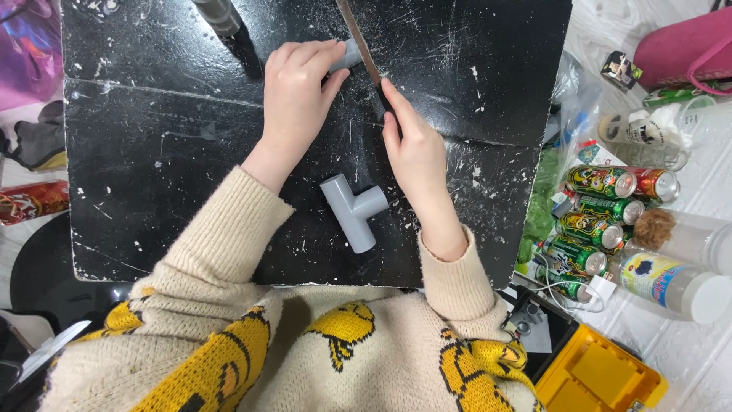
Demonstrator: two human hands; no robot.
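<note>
My left hand (299, 88) presses down on a short grey pipe piece (350, 55) on a scratched black board (152, 152). My right hand (412, 149) grips the dark handle of a thin brown saw blade (357, 42), which crosses the pipe piece at its right end. A grey T-shaped pipe fitting (353, 210) lies loose on the board between my forearms, touched by neither hand. Both sleeves are cream knit with yellow patterns.
Another grey pipe end (219, 14) stands at the board's far edge. Several drink cans (598, 210) and clear bottles (671, 278) crowd the right side, with a yellow case (598, 378) at lower right. A red can (30, 200) lies left.
</note>
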